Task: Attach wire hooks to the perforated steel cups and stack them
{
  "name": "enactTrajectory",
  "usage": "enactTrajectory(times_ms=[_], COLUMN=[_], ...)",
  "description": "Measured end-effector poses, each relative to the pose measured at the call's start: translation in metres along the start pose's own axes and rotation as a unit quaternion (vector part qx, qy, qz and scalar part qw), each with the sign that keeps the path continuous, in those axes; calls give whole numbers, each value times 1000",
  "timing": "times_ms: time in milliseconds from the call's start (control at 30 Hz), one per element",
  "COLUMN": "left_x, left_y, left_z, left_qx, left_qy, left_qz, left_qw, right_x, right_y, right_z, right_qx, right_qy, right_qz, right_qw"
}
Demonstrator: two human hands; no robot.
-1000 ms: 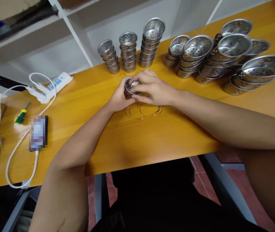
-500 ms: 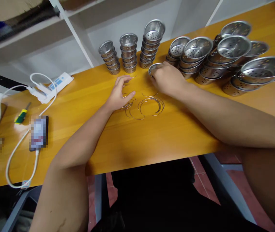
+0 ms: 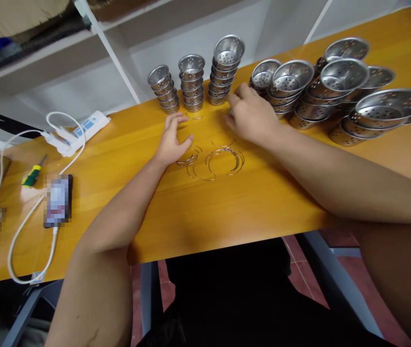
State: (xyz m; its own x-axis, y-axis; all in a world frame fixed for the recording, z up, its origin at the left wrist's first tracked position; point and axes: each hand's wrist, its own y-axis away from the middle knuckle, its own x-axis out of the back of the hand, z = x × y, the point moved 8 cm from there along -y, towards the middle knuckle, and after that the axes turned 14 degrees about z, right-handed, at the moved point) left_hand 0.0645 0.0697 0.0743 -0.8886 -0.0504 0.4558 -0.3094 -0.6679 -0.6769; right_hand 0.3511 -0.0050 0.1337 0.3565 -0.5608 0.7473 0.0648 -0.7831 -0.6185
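My left hand lies flat on the yellow wooden table, fingers apart, its fingertips beside a cluster of thin wire rings. My right hand is farther back, fingers curled over a small perforated metal cup that is almost wholly hidden under it. It sits between a tall stack of small cups and stacks of wider perforated metal bowls. Two more small-cup stacks stand to the left along the table's back edge.
A white power strip with a white cable, a green-handled screwdriver and a phone lie at the left. A white shelf frame rises behind the table.
Both hands held a small cup together over the rings. My right hand then carried it back toward the stacks, while my left hand let go and settled flat by the rings.
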Motion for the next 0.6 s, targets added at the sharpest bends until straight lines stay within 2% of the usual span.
enactTrajectory(times_ms=[100, 200, 367, 467, 600], left_x=[1, -1, -3, 0, 4], left_y=[1, 3, 4, 3, 4], left_z=[-10, -11, -5, -4, -5], left_qx=[10, 15, 15, 18, 29], left_qy=[4, 1, -9, -11, -10], left_qz=[17, 19, 17, 19, 19], left_qw=[1000, 1000, 1000, 1000, 999], right_x=[21, 43, 88, 95, 69], right_y=[-5, -14, -57, -101, -153], right_z=[-26, -37, -37, -34, -18], right_qx=[10, 18, -15, -64, -110], right_qy=[-98, -152, -88, -32, 40], right_qz=[28, 69, 107, 46, -89], right_qw=[995, 986, 990, 996, 989])
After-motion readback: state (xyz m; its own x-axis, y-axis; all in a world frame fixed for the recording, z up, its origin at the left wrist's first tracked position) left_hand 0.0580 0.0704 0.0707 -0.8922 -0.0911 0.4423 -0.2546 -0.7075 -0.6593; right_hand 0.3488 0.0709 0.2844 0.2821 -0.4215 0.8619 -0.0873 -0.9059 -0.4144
